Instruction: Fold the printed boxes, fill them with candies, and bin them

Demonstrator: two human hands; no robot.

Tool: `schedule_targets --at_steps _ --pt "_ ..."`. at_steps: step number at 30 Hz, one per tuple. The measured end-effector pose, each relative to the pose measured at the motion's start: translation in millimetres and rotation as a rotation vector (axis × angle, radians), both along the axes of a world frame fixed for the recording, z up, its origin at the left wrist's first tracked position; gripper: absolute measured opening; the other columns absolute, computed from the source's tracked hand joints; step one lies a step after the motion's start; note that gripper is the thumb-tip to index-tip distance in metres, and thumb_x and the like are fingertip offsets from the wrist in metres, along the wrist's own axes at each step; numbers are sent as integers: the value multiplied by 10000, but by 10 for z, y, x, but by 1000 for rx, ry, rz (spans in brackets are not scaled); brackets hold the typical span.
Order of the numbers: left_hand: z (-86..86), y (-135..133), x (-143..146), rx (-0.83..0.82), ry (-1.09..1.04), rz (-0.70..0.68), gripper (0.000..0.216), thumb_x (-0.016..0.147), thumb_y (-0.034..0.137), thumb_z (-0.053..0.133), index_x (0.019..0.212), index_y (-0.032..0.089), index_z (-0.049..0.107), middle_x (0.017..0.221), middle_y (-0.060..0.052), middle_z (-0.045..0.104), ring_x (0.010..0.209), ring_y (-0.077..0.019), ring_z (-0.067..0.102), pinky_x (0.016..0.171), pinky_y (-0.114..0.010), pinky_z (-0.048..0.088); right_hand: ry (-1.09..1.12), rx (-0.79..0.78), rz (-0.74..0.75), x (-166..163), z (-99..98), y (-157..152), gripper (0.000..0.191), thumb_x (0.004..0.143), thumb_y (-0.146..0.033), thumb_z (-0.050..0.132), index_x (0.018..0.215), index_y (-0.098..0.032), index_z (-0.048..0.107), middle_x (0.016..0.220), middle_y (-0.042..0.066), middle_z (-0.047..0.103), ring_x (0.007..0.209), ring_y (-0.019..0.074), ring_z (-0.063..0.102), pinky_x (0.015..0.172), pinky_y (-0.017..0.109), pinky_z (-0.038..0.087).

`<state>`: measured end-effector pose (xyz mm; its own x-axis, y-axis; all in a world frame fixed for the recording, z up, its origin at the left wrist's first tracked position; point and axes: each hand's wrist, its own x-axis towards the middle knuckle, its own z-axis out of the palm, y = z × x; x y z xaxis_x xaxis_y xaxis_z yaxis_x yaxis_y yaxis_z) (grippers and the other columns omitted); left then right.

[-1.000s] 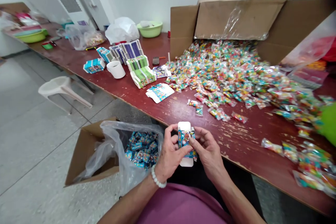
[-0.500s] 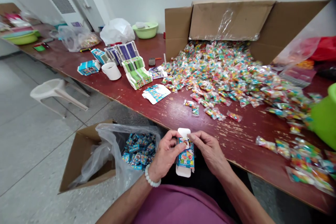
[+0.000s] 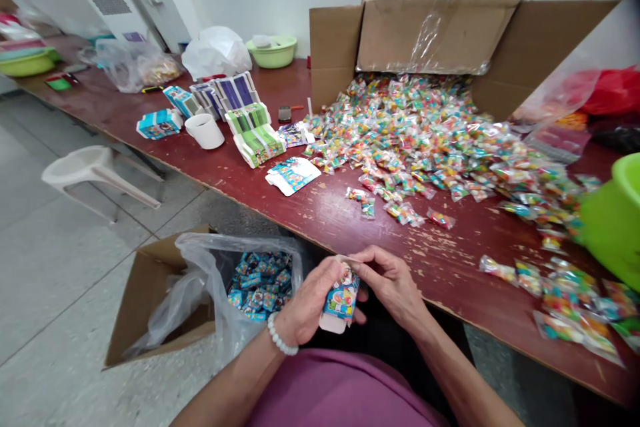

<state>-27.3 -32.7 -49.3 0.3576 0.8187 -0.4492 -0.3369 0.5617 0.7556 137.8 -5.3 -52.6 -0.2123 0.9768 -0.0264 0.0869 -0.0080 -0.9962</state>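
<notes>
Both my hands hold a small blue printed carton (image 3: 341,298) just below the front edge of the red table (image 3: 320,203). My left hand (image 3: 306,303) wraps round the carton's side, a white bead bracelet on its wrist. My right hand (image 3: 389,282) pinches the carton's top flap with fingertips pressed together. The bottom white flap sticks out under the carton. A heap of small colourful candy packets (image 3: 425,140) spreads across the table ahead of me.
A cardboard box lined with plastic (image 3: 165,293) on the floor at my left holds several blue cartons. Flat carton stacks (image 3: 253,133), a white cup (image 3: 205,131), an open cardboard box (image 3: 440,37) and a green tub (image 3: 613,220) stand on the table. A white stool (image 3: 90,170) stands left.
The carton has tilted and sunk a little lower in my hands. Its top white flap, upright a second ago, is now folded down under my right fingers. The view has shifted slightly.
</notes>
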Motion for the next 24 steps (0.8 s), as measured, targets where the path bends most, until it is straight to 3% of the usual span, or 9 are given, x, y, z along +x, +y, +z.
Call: schedule_targets --at_steps 4,10,16,19,24 --pt "-26 39 39 -63 28 -5 665 849 749 421 1119 162 575 663 -23 641 405 -145 592 390 -226 436 -144 118 75 25 56 11 296 895 -457 620 784 -202 720 783 51 713 725 193 659 691 298 504" --pt "3 111 9 74 129 -34 762 859 770 344 1242 159 590 630 -28 652 395 -134 579 372 -207 416 17 -116 147 -6 160 111 302 800 -476 723 791 -181 657 650 9 709 524 151 638 547 270 489" --pt "23 115 -29 164 190 -64 747 878 727 389 1216 112 645 645 -58 671 403 -122 577 391 -206 421 64 -152 129 4 187 176 320 770 -466 745 768 -155 671 657 25 712 532 147 638 537 267 492" --pt "-16 106 -38 134 150 -63 715 894 699 398 1297 142 594 663 -50 673 417 -124 583 396 -207 432 -8 -57 185 43 226 149 273 837 -443 691 784 -176 688 751 38 724 635 169 660 611 289 514" --pt "-52 100 -27 52 78 -37 687 881 689 448 1303 161 568 653 -29 645 451 -133 587 406 -217 458 -226 271 258 26 258 17 212 948 -363 560 878 -236 716 905 57 710 833 197 659 769 316 505"
